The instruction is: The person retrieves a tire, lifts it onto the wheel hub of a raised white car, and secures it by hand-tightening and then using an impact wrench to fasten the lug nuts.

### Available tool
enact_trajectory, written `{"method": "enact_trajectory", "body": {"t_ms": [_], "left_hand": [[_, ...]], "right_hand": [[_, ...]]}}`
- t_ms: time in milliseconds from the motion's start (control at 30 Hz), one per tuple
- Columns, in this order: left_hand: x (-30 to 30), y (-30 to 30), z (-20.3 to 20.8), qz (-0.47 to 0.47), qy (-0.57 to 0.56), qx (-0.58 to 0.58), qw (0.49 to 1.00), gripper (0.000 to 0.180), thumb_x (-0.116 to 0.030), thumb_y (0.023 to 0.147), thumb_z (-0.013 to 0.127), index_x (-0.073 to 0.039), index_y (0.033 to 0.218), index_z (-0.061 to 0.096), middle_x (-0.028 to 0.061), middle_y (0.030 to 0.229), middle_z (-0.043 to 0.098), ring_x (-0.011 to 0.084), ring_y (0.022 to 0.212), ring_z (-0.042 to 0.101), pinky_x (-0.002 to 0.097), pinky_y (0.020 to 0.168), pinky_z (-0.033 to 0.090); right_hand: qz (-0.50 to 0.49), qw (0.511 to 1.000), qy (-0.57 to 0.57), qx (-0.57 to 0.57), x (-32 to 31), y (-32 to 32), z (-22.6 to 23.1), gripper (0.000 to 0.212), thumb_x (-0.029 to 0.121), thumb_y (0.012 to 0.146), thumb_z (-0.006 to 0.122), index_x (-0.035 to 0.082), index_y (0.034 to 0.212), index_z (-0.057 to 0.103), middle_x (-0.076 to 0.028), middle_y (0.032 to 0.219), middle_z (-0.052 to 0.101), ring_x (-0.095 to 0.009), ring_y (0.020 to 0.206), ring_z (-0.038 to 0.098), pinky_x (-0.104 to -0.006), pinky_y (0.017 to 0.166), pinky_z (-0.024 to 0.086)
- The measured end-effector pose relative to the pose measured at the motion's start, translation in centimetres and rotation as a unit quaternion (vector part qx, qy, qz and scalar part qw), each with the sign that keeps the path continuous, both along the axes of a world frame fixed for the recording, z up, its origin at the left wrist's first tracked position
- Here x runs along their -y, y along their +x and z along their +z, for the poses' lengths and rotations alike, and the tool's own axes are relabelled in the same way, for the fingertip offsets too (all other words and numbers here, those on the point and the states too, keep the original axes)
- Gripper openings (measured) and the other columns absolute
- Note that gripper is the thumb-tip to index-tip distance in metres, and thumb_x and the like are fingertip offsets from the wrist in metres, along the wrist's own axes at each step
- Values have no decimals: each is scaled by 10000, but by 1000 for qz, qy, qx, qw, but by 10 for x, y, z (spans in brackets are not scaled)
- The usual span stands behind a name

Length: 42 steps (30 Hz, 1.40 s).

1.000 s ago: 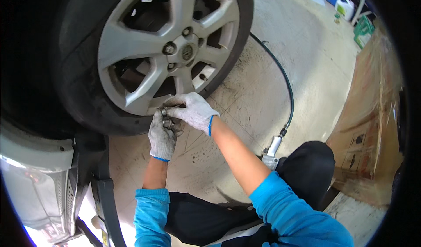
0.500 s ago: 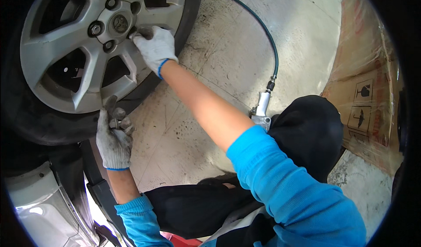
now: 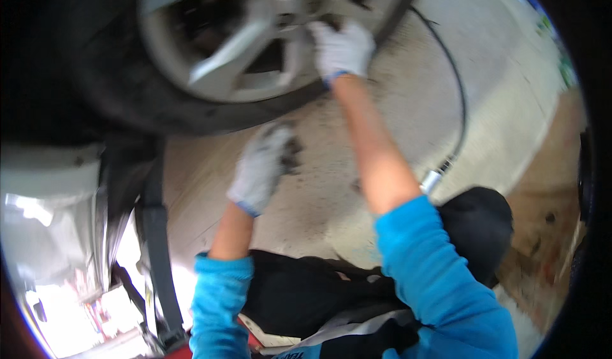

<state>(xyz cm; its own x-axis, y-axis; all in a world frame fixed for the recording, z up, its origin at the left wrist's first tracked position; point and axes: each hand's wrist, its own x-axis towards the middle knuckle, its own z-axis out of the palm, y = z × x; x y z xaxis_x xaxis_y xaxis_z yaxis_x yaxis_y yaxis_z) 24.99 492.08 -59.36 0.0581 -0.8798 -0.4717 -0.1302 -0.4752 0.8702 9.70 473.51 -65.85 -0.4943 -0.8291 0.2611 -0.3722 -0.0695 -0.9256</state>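
A silver alloy wheel [image 3: 239,50] with a black tire [image 3: 223,118] fills the upper part of the head view, smeared by motion. My right hand [image 3: 345,48], in a white knit glove, reaches to the wheel's hub. Its fingertips are pinched together at a lug hole beside the center cap [image 3: 313,1], and what they hold is hidden. Below the tire, apart from it, my left hand [image 3: 256,171] is gloved too and curled around several dark lug nuts [image 3: 291,156], which are blurred.
A silver air impact wrench [image 3: 431,180] lies partly hidden by my right arm and knee, its dark hose [image 3: 460,91] curving up over the pale floor. On the right stands a cardboard box [image 3: 542,231]. Light-colored car bodywork [image 3: 51,225] is at the left.
The view has shifted, so the wheel sits higher and further right. My left hand has moved away from the tire's edge, lug nuts still in it. My right hand stays at the hub.
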Motion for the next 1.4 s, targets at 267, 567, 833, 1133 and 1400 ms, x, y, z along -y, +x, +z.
{"method": "enact_trajectory", "body": {"t_ms": [267, 567, 833, 1133, 1400], "left_hand": [[12, -6, 4, -29, 26, -53, 998, 367, -293, 1022, 575, -2, 1245, 574, 96, 899, 678, 141, 695, 639, 298, 601, 573], [7, -10, -4, -52, 20, -50, 997, 314, -260, 1017, 568, -2, 1194, 593, 90, 897, 676, 146, 700, 638, 306, 607, 573], [11, -4, -16, -69, 42, -40, 996, 319, -254, 985, 584, 10, 1162, 618, 107, 893, 688, 171, 709, 656, 323, 622, 588], [26, 1, -23, -92, 64, -27, 993, 360, -285, 983, 602, 5, 1195, 631, 100, 916, 700, 177, 724, 672, 326, 644, 604], [32, 3, -35, -139, 123, -6, 983, 369, -332, 1038, 541, -58, 1272, 620, 71, 999, 676, 143, 804, 640, 307, 742, 577]], "right_hand": [[101, 983, 3, 154, -1, 3, 2, 356, 221, 939, 706, -12, 1208, 699, -127, 1140, 726, -179, 912, 684, -321, 810, 554], [103, 986, 5, -133, 12, -20, -2, 634, 475, 979, 521, -54, 1323, 588, -296, 1303, 609, -448, 1243, 547, -451, 1053, 406], [217, 964, 49, 147, 41, -31, -33, 550, 423, 1023, 488, -32, 1301, 623, -150, 1238, 671, -262, 1089, 613, -340, 955, 433], [297, 824, 122, 466, 31, -46, -21, 333, 373, 1039, 483, 113, 1162, 651, -44, 1056, 656, -146, 885, 563, -304, 798, 447], [201, 827, 60, 522, 1, 0, 15, 286, 414, 990, 523, 143, 1004, 616, -16, 810, 606, -151, 666, 547, -305, 553, 436]]}}
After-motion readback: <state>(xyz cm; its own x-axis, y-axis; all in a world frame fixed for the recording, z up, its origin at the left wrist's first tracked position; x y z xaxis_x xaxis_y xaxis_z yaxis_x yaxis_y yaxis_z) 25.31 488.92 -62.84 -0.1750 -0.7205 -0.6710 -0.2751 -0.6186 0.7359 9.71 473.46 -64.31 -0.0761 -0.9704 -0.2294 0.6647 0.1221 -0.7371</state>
